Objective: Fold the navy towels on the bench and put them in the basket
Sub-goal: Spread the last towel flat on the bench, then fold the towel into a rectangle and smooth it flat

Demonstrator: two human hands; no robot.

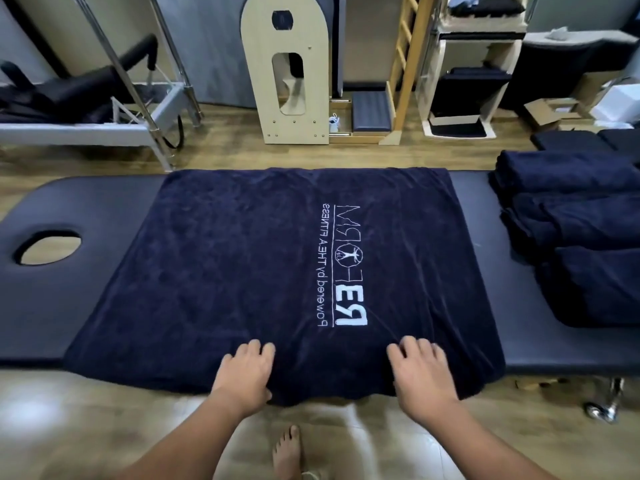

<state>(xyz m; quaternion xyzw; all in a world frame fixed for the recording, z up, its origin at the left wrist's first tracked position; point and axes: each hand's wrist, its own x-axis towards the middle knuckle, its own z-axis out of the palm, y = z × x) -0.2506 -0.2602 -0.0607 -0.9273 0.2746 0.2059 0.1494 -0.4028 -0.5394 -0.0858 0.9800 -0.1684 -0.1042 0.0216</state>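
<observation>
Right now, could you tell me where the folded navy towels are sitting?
In the head view, the folded navy towels are stacked at the bench's right end, right of the spread towel.

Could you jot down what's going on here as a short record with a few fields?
Surface: black padded bench with an oval face hole
Spread item: navy terry towel with white lettering, lying flat, near edge hanging over the bench
Left hand: fingers resting on the towel's near edge
Right hand: likewise
Folded pile: navy towels at right
Basket: not seen
</observation>
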